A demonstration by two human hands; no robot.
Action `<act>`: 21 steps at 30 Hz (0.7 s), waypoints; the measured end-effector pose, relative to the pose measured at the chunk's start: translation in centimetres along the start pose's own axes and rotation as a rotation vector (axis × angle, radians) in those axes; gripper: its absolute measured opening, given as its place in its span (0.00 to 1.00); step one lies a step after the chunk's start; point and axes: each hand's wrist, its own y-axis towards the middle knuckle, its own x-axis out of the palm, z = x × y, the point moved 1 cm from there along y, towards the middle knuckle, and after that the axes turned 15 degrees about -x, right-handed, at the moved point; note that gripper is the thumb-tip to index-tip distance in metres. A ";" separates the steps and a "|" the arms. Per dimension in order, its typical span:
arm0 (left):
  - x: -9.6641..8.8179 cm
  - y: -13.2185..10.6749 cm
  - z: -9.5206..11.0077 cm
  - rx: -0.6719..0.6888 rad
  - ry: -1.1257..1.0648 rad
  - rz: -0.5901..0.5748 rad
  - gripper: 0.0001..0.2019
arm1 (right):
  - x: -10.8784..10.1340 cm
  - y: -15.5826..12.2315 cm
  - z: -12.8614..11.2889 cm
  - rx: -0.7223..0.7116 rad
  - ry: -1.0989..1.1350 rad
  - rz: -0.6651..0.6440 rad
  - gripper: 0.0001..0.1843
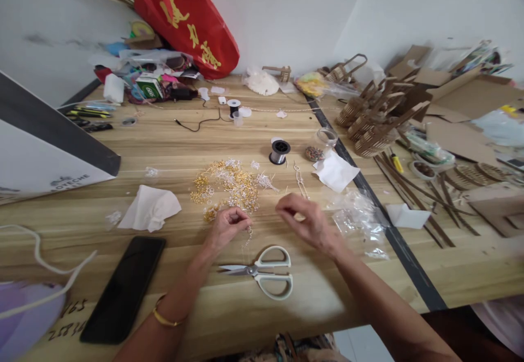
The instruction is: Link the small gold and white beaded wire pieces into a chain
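My left hand [230, 225] pinches the top of a short beaded strand [249, 235], which dangles below the fingertips with a fine thread. To its right, my right hand [305, 219] hovers with thumb and fingers drawn together; whether a thread or something tiny is between them, I cannot make out. Behind the hands lies a loose pile of small gold and clear beads [235, 182]. White-handled scissors [275, 272] rest just in front of the hands, blades pointing left. A spool of fine thread or wire [279, 152] stands beyond the pile.
A black phone [123, 291] and a cloth [150, 209] lie at left. On the right are clear plastic bags [360, 220], white paper [335, 171], a jar [326, 137] and small woven baskets [368, 122]. A red bag [188, 23] leans at the back wall.
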 end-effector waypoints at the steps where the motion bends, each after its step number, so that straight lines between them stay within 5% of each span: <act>1: 0.0 0.0 0.0 0.003 -0.006 -0.003 0.09 | 0.9 0.1 -0.5 -0.063 0.037 -0.079 0.07; 7: 0.0 0.2 -0.1 0.010 -0.083 -0.023 0.14 | 5.0 0.3 -0.1 -0.174 0.086 -0.257 0.12; 21: 0.0 -0.1 0.3 0.036 -0.047 0.016 0.09 | 5.6 0.9 1.0 -0.058 -0.005 -0.278 0.08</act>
